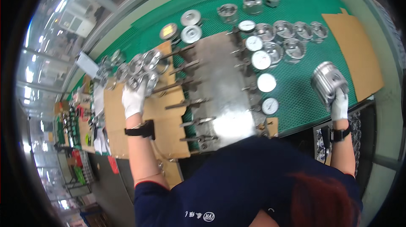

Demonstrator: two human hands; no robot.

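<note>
My right hand (339,105), in a white glove, grips a silvery piston (325,79) from below and holds it up over the right end of the bench. The piston is tilted, with ring grooves near its top and a pin hole in its side. At the left, my gloved left hand (134,101) is closed around a piston (133,84) at the near edge of a cluster of pistons (136,64) on cardboard. Its fingertips are partly hidden among the metal parts.
Between my hands lies a metal plate (220,70) with gauge rods along its left and round white dials (266,82) along its right. More pistons (294,49) stand on the green mat (296,104). Cardboard sheets (357,53) lie at the right and under the left cluster (122,129).
</note>
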